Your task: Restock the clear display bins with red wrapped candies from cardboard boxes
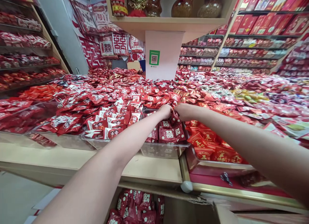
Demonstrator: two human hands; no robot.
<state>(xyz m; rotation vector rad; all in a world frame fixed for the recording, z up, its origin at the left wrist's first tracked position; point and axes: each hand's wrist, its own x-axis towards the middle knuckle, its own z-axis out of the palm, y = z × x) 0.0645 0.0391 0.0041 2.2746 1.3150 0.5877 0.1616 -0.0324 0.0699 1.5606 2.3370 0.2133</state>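
Both hands meet over a clear plastic bin (159,150) of dark red candy packets (167,134) printed with white double-happiness characters. My left hand (166,111) has its fingers closed at the upper left corner of one dark red packet (175,118). From the other side, my right hand (183,112) pinches the same packet near its top right. The packet is tilted upright at the back of the bin, above flatter-lying ones. My fingertips are partly hidden behind the hands.
An open cardboard box (193,208) below the counter holds more dark red packets (136,206). Bins of red-and-white packets (113,122) and orange-red packets (214,147) flank the middle bin. A wooden display shelf (169,23) overhangs behind, above a white post (163,57).
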